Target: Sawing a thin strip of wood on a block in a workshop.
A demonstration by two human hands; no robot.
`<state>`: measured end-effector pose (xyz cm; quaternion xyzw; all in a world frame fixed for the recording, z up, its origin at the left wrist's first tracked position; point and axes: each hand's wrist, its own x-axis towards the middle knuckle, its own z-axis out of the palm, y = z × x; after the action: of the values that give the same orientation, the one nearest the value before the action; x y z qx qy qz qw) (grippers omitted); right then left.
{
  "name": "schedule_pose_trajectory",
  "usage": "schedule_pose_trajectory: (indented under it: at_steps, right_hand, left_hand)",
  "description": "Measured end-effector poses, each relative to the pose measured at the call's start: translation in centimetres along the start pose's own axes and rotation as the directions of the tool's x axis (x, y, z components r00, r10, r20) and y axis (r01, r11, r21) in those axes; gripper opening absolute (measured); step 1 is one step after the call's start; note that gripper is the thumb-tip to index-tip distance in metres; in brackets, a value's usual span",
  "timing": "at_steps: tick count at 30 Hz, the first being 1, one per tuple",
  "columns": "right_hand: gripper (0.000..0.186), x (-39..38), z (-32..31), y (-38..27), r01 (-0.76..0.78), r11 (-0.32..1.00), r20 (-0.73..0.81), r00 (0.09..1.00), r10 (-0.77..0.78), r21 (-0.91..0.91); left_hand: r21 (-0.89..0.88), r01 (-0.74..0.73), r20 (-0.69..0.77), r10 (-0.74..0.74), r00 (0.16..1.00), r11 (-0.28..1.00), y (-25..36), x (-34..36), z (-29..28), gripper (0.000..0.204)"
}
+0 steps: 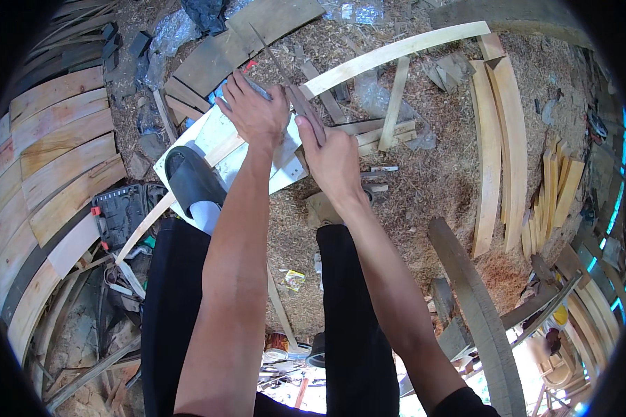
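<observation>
A long pale wooden strip (396,54) runs across a white board (290,172) and out past both sides of it. My left hand (257,111) lies over the strip on the board, pressing it down with fingers bent over it; the part beneath is hidden. My right hand (332,163) is closed round the handle of a handsaw (279,64), thumb on top. Its dark, narrow blade points away to the far left, crossing the strip just right of my left hand. My left foot, in a dark slipper (191,174), stands on the strip and board.
Curved wooden planks (490,153) lie on the shavings-covered ground at right, beside shorter offcuts (554,184). Stacked boards (69,153) line the left, near an open tool case (129,212). A thick curved timber (476,306) rises at lower right. A wide plank (215,59) lies beyond the board.
</observation>
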<state>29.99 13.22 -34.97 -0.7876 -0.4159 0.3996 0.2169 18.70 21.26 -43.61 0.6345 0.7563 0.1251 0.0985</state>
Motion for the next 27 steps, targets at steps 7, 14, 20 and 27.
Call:
schedule_pose_trajectory:
  at_steps: [7,14,20,27]
  right_hand:
    - [0.049,-9.8,-6.2,0.8,-0.122,0.968,0.080,0.991,0.107,0.217]
    - [0.051,-11.6,-7.4,3.0,-0.180,0.980,0.084,0.981,0.173,0.084]
    - [0.055,0.0,-0.4,-0.2,0.038,0.996,0.002,0.999,-0.038,0.076]
    - [0.045,-2.4,-2.5,-0.1,-0.049,0.995,0.103,0.994,0.039,0.087]
  left_hand:
    - [0.057,0.016,-0.020,-0.015,1.000,0.998,-0.9,0.0,-0.4,0.073]
    - [-0.002,-0.002,-0.032,0.002,0.999,1.000,-0.3,-0.1,-0.1,0.076]
    - [0.018,0.004,0.017,-0.004,1.000,1.000,0.1,0.1,-0.2,0.077]
    - [-0.019,0.007,0.002,-0.007,1.000,1.000,-0.3,0.2,-0.2,0.080]
